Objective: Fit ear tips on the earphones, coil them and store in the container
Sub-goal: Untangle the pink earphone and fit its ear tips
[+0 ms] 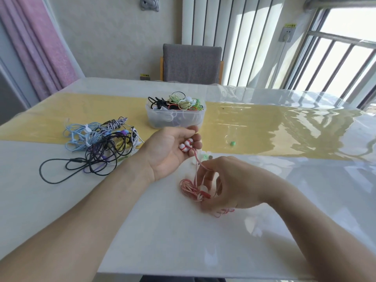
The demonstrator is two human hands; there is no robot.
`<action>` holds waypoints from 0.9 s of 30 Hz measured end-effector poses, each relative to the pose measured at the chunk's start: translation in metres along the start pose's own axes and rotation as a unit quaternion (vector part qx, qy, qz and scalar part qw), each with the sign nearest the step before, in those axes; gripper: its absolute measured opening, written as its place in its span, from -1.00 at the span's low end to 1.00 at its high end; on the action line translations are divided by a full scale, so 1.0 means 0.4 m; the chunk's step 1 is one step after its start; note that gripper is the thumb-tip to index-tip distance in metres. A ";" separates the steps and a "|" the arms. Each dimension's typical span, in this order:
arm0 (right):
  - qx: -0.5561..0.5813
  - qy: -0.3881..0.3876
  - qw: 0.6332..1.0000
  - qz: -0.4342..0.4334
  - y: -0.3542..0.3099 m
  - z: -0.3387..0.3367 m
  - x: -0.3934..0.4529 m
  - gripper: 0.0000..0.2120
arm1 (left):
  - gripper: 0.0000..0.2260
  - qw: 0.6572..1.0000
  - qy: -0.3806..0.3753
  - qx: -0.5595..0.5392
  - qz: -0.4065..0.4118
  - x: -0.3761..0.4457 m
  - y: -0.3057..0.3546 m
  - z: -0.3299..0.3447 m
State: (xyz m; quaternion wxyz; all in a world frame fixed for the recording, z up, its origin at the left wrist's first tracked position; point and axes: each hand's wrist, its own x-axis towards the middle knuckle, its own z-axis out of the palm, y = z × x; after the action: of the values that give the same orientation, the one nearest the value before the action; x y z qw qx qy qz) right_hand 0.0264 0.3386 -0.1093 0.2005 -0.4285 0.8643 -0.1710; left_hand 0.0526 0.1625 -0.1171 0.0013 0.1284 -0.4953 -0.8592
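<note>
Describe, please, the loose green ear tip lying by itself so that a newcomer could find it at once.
Start at the clear plastic container of coiled earphones on the yellow table runner. Look toward the near edge of the runner, right of the left hand: the green ear tip lies there. It lies alone on the bare runner, unlike the few ear tips clustered between the hands.

Strong daylight floods in through the window [343,49] on my right, blowing its panes out to white. Glare ripples across the glossy table [274,127], mirroring the bars. Shadows are soft and faint. My wide lens bends the edges, and the nearest forearms look slightly soft.
</note>
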 end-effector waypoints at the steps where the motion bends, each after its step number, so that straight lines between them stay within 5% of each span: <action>1: 0.022 0.008 1.000 -0.011 0.005 -0.012 -0.002 -0.75 | -0.84 1.000 0.003 0.005 0.007 -0.001 0.000 0.002; 5: 0.146 0.117 0.981 -0.047 0.053 -0.064 0.003 -0.82 | -0.79 0.999 0.030 0.016 0.035 -0.001 -0.004 0.004; 8: 0.268 0.236 0.930 -0.085 0.071 -0.072 0.020 -0.79 | -0.78 0.999 0.034 -0.004 0.022 0.002 -0.002 0.009; 13: 0.326 0.300 0.892 -0.086 0.045 -0.041 0.087 -0.74 | -0.52 0.997 -0.035 -0.061 -0.031 -0.007 0.000 0.028; 18: 0.359 0.389 0.847 -0.055 0.008 -0.114 0.159 -0.77 | -0.67 0.989 -0.035 -0.147 -0.005 -0.009 0.032 0.000; 21: 0.380 0.395 0.835 -0.038 -0.010 -0.184 0.243 -0.70 | -0.81 0.993 0.091 0.009 0.073 0.004 0.023 -0.008; 23: 0.391 0.387 0.834 -0.031 -0.031 -0.221 0.305 -0.68 | -0.90 0.959 0.181 0.157 0.150 0.009 0.020 -0.015; 27: 0.379 0.320 0.868 -0.006 -0.087 -0.236 0.424 -0.76 | -0.89 0.894 0.232 0.321 0.208 0.010 0.059 -0.054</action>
State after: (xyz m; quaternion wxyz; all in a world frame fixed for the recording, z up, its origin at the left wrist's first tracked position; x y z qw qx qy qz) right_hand -0.0903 0.1931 -0.0457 0.0584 -0.2462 0.7475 -0.6142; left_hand 0.0504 0.1317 -0.1082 0.2533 0.2120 -0.7451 -0.5795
